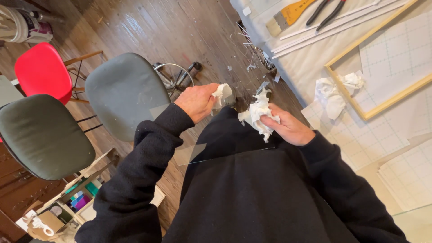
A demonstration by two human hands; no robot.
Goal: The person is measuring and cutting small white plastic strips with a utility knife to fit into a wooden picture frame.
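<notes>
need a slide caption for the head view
Both hands, left and right, rub crumpled tissues on a glass pane beside a worktable.

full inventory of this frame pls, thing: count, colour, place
glass pane: 1, clear, held against the person's front, between the hands
crumpled paper wads: 2, white, one in each hand
crumpled paper: 2 wads, white, on the table by the frame corner
wooden frame: 1, light wood, on the table at right
grid sheets: several, white with pale lines, inside and below the frame
brush: 1, yellow handle, top of the table
pliers: 1, dark handles, beside the brush
white strips: several, along the table top
chairs: 3, grey, dark green, red, on the wooden floor at left
left hand: 1, gripping a wad
right hand: 1, gripping a wad
</notes>
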